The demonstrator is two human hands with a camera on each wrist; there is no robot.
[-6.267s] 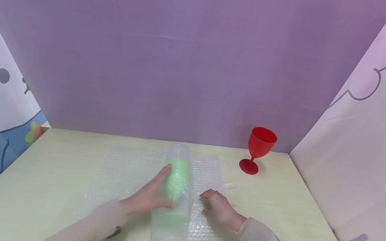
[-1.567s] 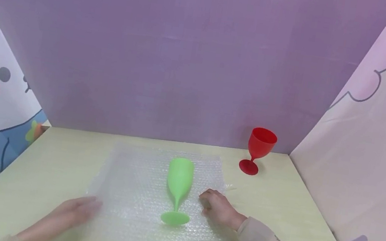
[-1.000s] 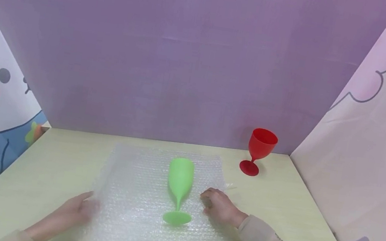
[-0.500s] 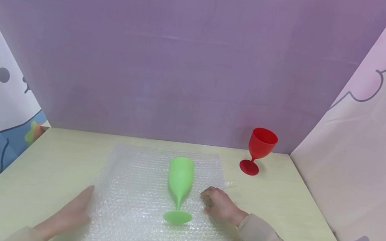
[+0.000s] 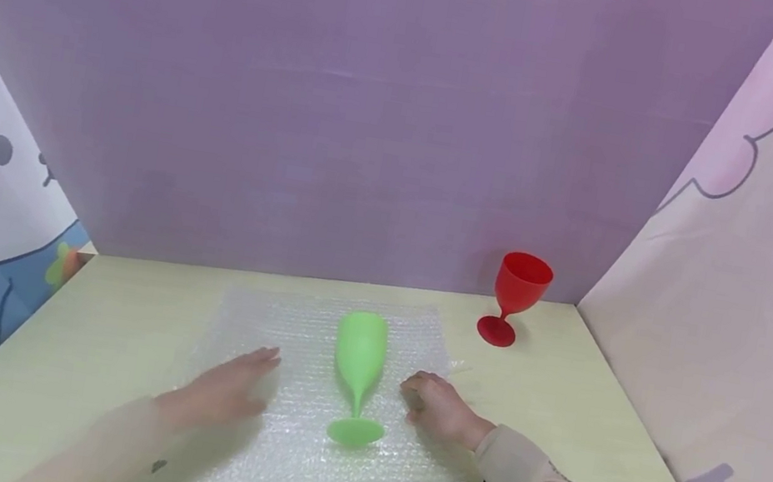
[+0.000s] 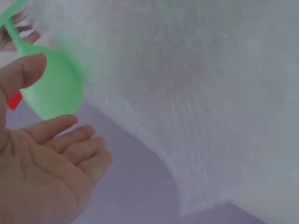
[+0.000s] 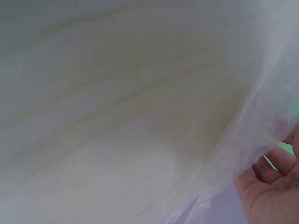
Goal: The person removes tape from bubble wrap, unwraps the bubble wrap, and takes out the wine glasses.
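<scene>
A light green plastic goblet (image 5: 360, 346) lies on its side on a flat sheet of bubble wrap (image 5: 297, 467), its bowl toward the back and its foot toward me. Over the left part of the sheet is my left hand (image 5: 218, 393), fingers extended toward the goblet but apart from it. The left wrist view shows that palm (image 6: 42, 177) with nothing in it. Just right of the goblet, my right hand (image 5: 443, 412) rests on the sheet with loosely curled fingers. Those fingers (image 7: 280, 161) show beside the wrap in the right wrist view, holding nothing.
An upright red goblet (image 5: 522, 286) stands at the back right of the pale table (image 5: 558, 403). Behind the table rises a purple wall (image 5: 375, 121). Patterned panels close off the left and right sides.
Earlier the left hand was on the goblet under folded wrap; then the wrap lay flat. From its left edge, that hand has moved right and forward over the sheet. The right hand has stayed put.
</scene>
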